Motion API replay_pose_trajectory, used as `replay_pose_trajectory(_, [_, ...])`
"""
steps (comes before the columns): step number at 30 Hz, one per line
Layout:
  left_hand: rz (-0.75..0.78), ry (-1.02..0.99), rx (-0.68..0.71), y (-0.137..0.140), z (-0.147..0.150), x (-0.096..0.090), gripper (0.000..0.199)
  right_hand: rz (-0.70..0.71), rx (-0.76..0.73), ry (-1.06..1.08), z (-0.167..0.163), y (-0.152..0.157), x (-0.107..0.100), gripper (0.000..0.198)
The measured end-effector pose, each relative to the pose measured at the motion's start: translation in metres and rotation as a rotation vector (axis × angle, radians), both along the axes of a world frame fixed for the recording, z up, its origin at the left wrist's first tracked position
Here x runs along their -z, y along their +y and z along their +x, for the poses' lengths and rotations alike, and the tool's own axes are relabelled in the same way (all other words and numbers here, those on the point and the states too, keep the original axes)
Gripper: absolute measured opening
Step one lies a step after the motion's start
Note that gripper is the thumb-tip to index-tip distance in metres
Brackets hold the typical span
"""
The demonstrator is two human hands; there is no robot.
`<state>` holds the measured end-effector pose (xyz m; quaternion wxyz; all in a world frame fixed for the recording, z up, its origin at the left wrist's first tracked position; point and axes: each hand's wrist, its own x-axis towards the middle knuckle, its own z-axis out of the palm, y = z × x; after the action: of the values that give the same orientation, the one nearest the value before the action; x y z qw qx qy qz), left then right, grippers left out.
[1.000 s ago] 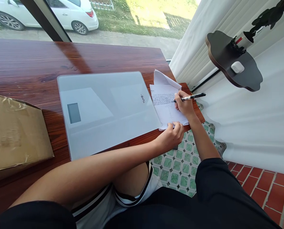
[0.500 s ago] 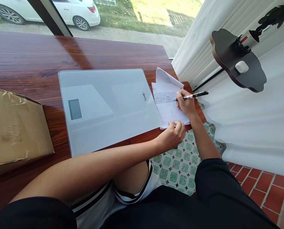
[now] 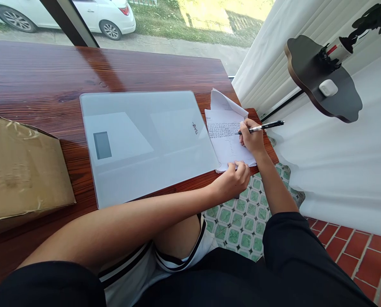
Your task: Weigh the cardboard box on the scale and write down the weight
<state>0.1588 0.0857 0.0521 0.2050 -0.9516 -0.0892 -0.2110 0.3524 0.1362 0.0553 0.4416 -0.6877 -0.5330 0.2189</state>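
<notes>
Where the glossy, dark-grained wooden table (image 3: 50, 76) ends at its right corner, lies a thin stack of white paper sheets (image 3: 227, 143), flat, rectangular, upper half dense with small handwritten rows, back sheet curling up at the far edge. Just beside the sheets on the left, sits a smooth frosted glass scale (image 3: 145, 145), rounded corners, small grey display window near its left side. Further left, a tan cardboard box (image 3: 21, 170) with wrinkled clear tape over its top.

Right hand (image 3: 252, 138) resting on the right part of the top sheet, fingers curled together and pinching a black pen (image 3: 262, 126) with a silvery grip, tip touching the written lines, barrel pointing right past the table edge. Left hand (image 3: 233, 179) at the near edge of the sheets, fingers loosely curled inward, thumb and fingertips pressing on the lower corner of the paper.
</notes>
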Motion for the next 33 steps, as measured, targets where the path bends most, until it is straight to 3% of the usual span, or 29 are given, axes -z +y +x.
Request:
replay_pose_trajectory(17, [-0.059,0.11,0.031,0.002,-0.002,-0.007,0.044,-0.001,0.034,0.034,-0.003,0.0,-0.003,0.045])
replay_pose_trajectory(20, [-0.053,0.102,0.031,0.002,-0.002,-0.006,0.044,0.053,0.059,0.026,0.0,0.001,0.0,0.044])
replay_pose_trajectory(24, [-0.057,0.08,0.029,0.001,0.0,-0.006,0.044,0.214,0.169,-0.158,0.01,0.003,0.006,0.04])
replay_pose_trajectory(28, [-0.093,0.113,0.028,0.0,0.001,-0.007,0.046,0.238,0.253,-0.442,0.018,0.006,0.01,0.039])
replay_pose_trajectory(33, [-0.103,0.109,0.028,0.0,0.002,-0.004,0.044,0.207,0.2,-0.394,0.016,0.006,0.009,0.035])
